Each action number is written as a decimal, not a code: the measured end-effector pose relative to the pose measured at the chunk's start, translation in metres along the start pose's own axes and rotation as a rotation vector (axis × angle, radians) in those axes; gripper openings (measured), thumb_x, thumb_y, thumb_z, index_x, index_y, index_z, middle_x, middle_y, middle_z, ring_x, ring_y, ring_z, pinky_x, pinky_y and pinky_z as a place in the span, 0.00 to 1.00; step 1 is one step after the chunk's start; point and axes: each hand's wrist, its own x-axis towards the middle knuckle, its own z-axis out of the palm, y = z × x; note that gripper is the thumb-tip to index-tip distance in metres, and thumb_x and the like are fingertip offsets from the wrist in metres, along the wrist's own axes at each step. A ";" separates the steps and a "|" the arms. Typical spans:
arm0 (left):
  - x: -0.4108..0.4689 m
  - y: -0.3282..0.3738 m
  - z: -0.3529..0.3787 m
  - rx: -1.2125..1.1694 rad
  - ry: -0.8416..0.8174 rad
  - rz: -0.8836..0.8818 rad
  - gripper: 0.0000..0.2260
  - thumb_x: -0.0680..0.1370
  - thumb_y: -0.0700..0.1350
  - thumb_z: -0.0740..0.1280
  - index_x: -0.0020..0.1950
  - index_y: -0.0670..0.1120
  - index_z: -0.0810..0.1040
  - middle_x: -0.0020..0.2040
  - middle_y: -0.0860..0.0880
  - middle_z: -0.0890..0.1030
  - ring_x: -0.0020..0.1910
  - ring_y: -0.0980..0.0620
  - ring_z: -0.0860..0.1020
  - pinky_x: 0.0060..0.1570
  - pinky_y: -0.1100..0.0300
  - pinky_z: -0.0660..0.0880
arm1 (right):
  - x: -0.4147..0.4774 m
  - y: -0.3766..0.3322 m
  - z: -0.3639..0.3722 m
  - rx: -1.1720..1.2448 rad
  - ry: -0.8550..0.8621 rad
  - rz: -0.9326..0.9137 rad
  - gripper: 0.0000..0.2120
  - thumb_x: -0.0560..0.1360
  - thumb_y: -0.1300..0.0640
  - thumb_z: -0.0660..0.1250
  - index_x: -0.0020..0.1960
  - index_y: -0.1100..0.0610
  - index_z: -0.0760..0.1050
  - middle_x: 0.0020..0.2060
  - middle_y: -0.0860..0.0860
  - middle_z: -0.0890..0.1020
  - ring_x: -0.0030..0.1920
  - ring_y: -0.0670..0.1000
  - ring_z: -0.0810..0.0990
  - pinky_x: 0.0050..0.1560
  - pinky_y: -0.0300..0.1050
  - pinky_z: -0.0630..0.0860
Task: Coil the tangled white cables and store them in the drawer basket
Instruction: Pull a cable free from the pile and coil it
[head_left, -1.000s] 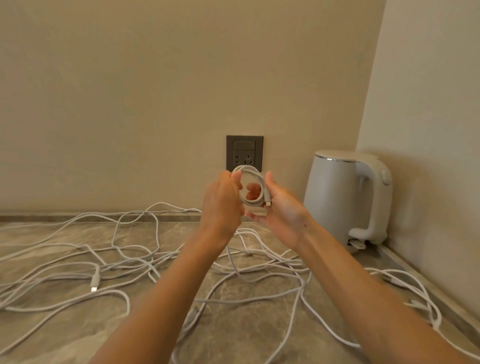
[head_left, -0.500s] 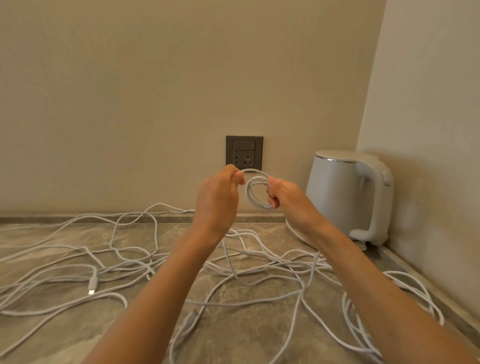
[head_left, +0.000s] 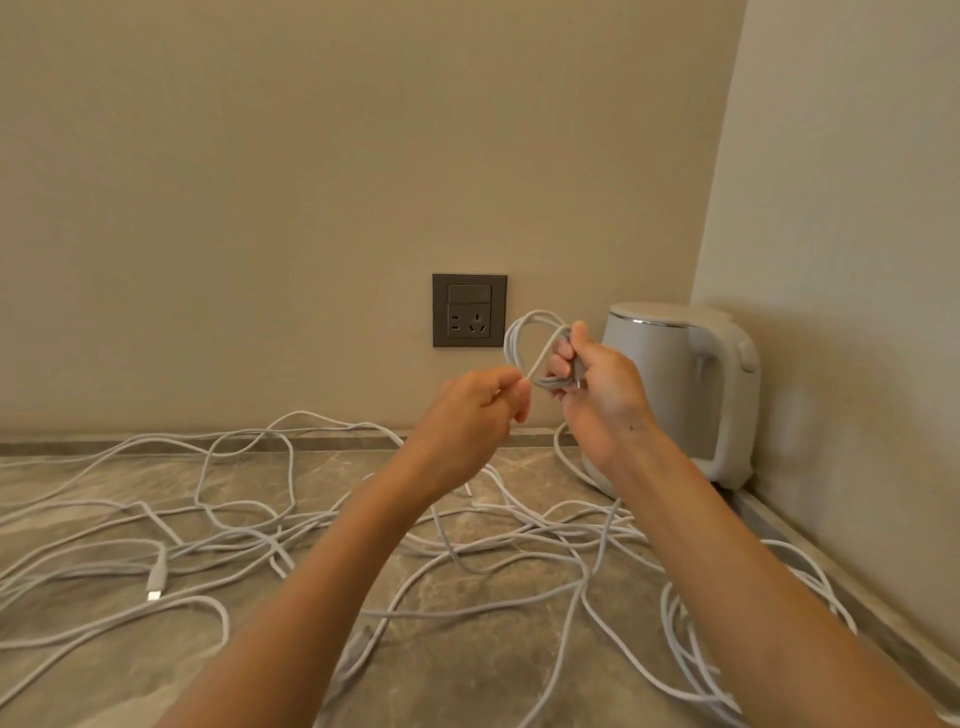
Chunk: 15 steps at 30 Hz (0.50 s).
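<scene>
Two bare arms reach out over a stone counter (head_left: 467, 675). The right hand (head_left: 602, 400) is held up in the air, in front of the kettle (head_left: 670, 374). Its fingers are curled tight around a small coil (head_left: 513, 340) of white cable. The coil has a few round loops, and they stick up above the fingers. A short end of the cable pokes down by the palm.

The left hand (head_left: 467, 415) is just beside the right hand, a bit lower. Its thumb and first finger are pinched together on one strand that runs up to the coil. The other fingers are curled in.

The rest of the white cables (head_left: 270, 545) lie in a big messy tangle on the counter, under both arms. They cross over each other many times and spread from the far left side to the right side. One plug end (head_left: 156, 579) lies on the left part of the counter. A bunch of loops (head_left: 691, 639) lies on the right, near the side wall.

The kettle is white and stands in the corner with its handle to the right. A dark socket (head_left: 469, 310) is on the back wall, just left of the coil.
</scene>
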 end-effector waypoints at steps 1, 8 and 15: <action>0.000 -0.002 0.000 -0.003 -0.031 -0.018 0.16 0.81 0.41 0.56 0.32 0.48 0.68 0.23 0.54 0.65 0.19 0.60 0.64 0.23 0.67 0.59 | 0.000 -0.002 0.001 0.082 -0.011 0.030 0.19 0.83 0.56 0.49 0.34 0.56 0.64 0.22 0.46 0.67 0.23 0.42 0.65 0.34 0.37 0.60; -0.002 -0.014 -0.005 0.104 -0.251 -0.065 0.12 0.81 0.42 0.55 0.40 0.45 0.72 0.23 0.53 0.69 0.19 0.60 0.65 0.26 0.66 0.65 | 0.003 -0.013 -0.009 0.406 -0.056 0.293 0.16 0.82 0.58 0.52 0.35 0.56 0.64 0.22 0.46 0.65 0.19 0.42 0.63 0.37 0.38 0.58; -0.003 -0.025 -0.007 0.393 -0.283 -0.048 0.11 0.80 0.43 0.59 0.44 0.43 0.80 0.35 0.51 0.78 0.35 0.55 0.73 0.41 0.59 0.68 | -0.003 -0.017 -0.017 0.106 -0.311 0.579 0.15 0.73 0.58 0.58 0.28 0.56 0.68 0.22 0.46 0.64 0.21 0.41 0.62 0.35 0.37 0.62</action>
